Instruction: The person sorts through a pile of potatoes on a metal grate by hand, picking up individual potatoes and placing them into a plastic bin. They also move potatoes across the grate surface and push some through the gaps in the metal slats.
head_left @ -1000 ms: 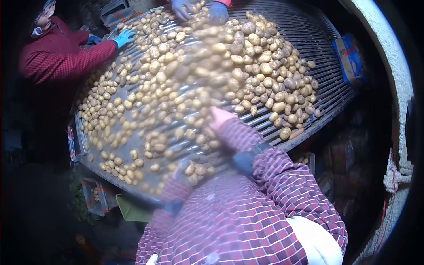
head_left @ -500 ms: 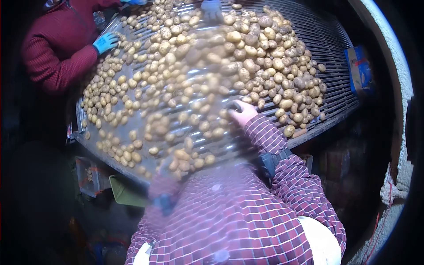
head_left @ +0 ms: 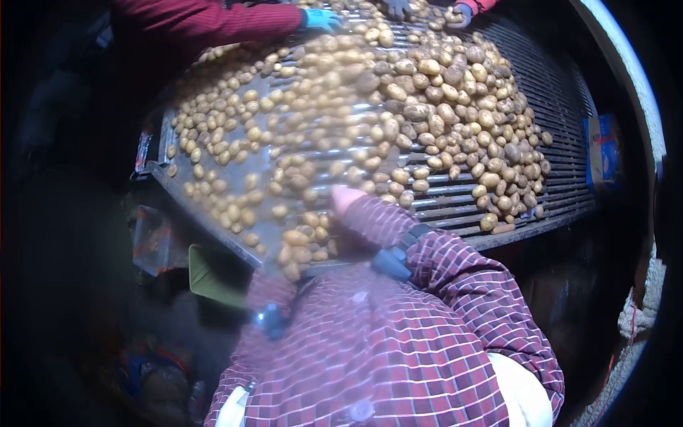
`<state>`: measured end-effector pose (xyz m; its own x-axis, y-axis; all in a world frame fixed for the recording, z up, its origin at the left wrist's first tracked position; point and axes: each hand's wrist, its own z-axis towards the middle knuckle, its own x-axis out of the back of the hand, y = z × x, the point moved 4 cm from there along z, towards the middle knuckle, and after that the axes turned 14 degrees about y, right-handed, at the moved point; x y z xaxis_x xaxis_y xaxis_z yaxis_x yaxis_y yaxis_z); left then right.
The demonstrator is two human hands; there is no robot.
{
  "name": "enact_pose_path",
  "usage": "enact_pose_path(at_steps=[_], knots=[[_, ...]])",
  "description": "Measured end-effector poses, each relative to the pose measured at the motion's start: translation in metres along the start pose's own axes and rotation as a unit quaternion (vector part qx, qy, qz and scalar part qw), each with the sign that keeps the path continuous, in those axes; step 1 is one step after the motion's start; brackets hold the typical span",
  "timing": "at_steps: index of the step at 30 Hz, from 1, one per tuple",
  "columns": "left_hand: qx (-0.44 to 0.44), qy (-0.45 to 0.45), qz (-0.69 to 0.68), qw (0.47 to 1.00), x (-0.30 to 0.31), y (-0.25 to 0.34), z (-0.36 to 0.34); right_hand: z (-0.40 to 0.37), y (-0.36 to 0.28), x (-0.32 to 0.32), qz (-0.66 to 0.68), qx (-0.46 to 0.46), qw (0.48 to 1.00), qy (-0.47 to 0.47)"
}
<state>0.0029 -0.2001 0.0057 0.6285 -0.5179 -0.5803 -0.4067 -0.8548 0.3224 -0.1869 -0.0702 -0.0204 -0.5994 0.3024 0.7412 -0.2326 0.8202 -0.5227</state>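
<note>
Many potatoes [head_left: 445,92] lie on a slatted metal sorting table [head_left: 562,85]. My right hand [head_left: 346,199] is over the near middle of the slats, among loose potatoes. Its fingers are smeared and partly hidden, so I cannot make out whether they hold anything. A small cluster of potatoes [head_left: 302,245] sits at the near edge, in front of my body. Beside that cluster my left sleeve [head_left: 270,290] reaches the table edge, and the left hand is too blurred to read.
At the far left, a co-worker's teal-gloved hand [head_left: 324,20] reaches over the potatoes. Other gloved hands work at the far edge, one grey glove [head_left: 398,7] among them. A blue box [head_left: 603,153] stands at the right. Below the left edge are a green container [head_left: 213,274] and a clear bin [head_left: 151,242].
My right hand has moved left and nearer my body. The teal-gloved co-worker's arm now reaches further right across the far side. Another hand has appeared at the top. The view has shifted slightly.
</note>
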Motion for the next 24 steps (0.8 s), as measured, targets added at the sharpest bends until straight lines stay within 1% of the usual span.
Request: enact_pose_path(at_steps=[2, 5, 6, 9, 10, 15, 19, 20, 23, 24], knots=[[0.002, -0.011, -0.008, 1.000, 0.001, -0.002, -0.003, -0.036, -0.036, 0.049, 0.176, -0.034, 0.983, -0.032], [-0.002, -0.033, -0.022, 0.999, 0.005, -0.003, -0.004, -0.043, -0.040, 0.025, 0.211, -0.009, 0.973, -0.089], [-0.002, -0.037, -0.020, 0.999, 0.008, -0.003, -0.006, -0.045, -0.041, 0.009, 0.218, 0.038, 0.971, -0.086], [-0.010, -0.073, -0.061, 0.995, 0.001, 0.009, -0.018, -0.060, -0.080, 0.015, 0.235, 0.029, 0.962, -0.137], [-0.012, -0.076, -0.068, 0.995, 0.006, 0.010, -0.021, -0.058, -0.088, 0.018, 0.182, 0.051, 0.972, -0.137], [-0.033, -0.085, -0.088, 0.992, 0.026, 0.022, -0.033, -0.049, -0.096, -0.001, 0.202, 0.037, 0.972, -0.119], [-0.065, -0.069, -0.108, 0.990, 0.055, 0.038, -0.047, -0.047, -0.125, -0.009, 0.221, 0.070, 0.966, -0.110], [-0.076, -0.060, -0.112, 0.989, 0.066, 0.041, -0.052, -0.049, -0.139, -0.006, 0.245, 0.107, 0.957, -0.109], [-0.118, -0.018, -0.135, 0.984, 0.106, 0.054, -0.072, -0.040, -0.145, -0.018, 0.390, 0.083, 0.907, -0.137], [-0.136, 0.002, -0.146, 0.980, 0.122, 0.060, -0.080, -0.038, -0.146, -0.019, 0.380, 0.069, 0.912, -0.135]])
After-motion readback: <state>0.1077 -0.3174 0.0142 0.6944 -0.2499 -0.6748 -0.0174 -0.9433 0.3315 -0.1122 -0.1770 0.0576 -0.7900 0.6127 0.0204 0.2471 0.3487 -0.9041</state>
